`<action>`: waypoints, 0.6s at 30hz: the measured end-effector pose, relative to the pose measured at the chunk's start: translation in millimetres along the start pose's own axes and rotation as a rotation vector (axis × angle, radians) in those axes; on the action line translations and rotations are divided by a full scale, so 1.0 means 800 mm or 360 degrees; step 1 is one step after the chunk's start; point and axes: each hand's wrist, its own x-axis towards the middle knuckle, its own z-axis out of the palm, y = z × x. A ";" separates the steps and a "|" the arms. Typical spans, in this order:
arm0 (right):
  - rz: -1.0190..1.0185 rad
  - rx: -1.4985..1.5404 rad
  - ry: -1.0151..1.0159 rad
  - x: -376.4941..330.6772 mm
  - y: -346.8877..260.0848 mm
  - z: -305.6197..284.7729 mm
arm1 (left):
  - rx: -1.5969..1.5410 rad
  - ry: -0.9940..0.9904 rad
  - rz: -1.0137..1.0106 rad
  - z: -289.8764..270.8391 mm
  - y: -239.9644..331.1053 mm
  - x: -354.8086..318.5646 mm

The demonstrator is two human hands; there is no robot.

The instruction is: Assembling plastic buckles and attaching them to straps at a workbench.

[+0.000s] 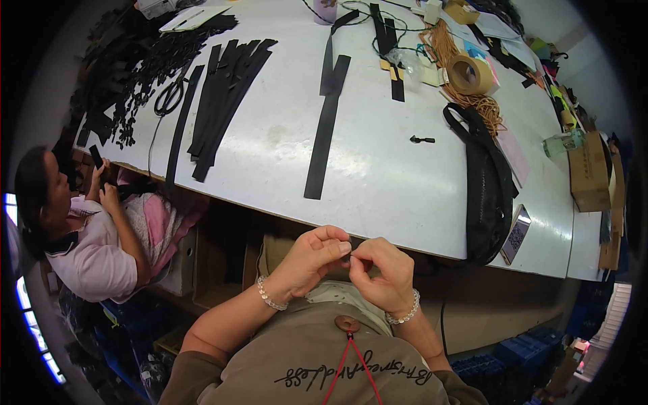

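Observation:
Just off the table's front edge, my left hand (316, 255) and my right hand (383, 271) meet, fingertips pinched together. Between them is a small dark piece (347, 256), mostly covered by the fingers, so its kind cannot be made out. Both hands appear to grip it. Beyond them on the white table (270, 155) lies a long black strap (322, 148), its far end overlapping another strip. A small black clip-like piece (423, 140) rests to the right of the strap.
A black bag (487, 196) and a phone (516, 235) lie at right. Behind are a brown tape roll (469, 74) and tan cords (444, 47). Black straps (226, 101), scissors (170, 96) and a pile of black pieces (145, 74) lie left. A co-worker (94, 229) sits at left, holding a black strip.

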 end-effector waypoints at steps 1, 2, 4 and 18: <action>-0.0001 0.0004 -0.0004 -0.002 0.000 0.003 | 0.0000 -0.0048 0.0002 -0.001 0.000 -0.001; -0.0048 0.0028 0.0062 -0.004 0.000 0.005 | 0.0000 -0.0095 0.0004 -0.003 -0.001 -0.002; -0.0093 0.0052 0.0126 -0.006 0.000 0.009 | 0.0006 -0.0111 0.0019 -0.001 0.001 -0.006; 0.0527 0.0748 0.0242 -0.015 -0.009 0.020 | 0.0295 -0.0026 0.0152 0.003 0.002 -0.014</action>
